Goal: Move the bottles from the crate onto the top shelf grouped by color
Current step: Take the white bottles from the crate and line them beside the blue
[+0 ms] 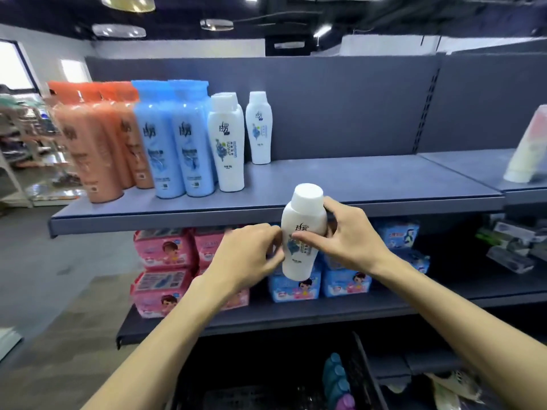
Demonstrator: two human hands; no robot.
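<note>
Two hands on one white bottle (302, 232): right hand (346, 235) wrapped round its right side with the thumb across the label, left hand (245, 255) pinching its left flank with curled fingers (273, 253). Held upright in the air just in front of the near edge of the top shelf (370, 184), not yet set down.

Biggest risk, judged from here: toppling the standing rows. Packed close at the left, orange bottles (94, 143), blue bottles (174, 143) and white bottles (227, 146), tall for their bases, so liable to domino from one sideways knock on the way in. Next: catching the base on the shelf lip (177, 220) through too low a lift, with a tip or a drop toward the crate (362, 368) near and below. Smaller: slipping on smooth plastic during a change from two hands to one. Smallest: landing away from the white group and breaking the colour order; open space just right of the lone white bottle (260, 128).

Around all this, a shop under a dark ceiling (296, 13) with lamps (118, 31), grey floor (44, 261) at the left. Grey shelving with a slotted upright (426, 110) and a flat matt deck. One pale bottle (529, 146) leaning, blurred, at the far right. Pink packs (165, 250) and blue packs (346, 282) on the lower shelf (296, 315). Teal bottles (336, 377) and a purple bottle (346, 403) in the crate.
</note>
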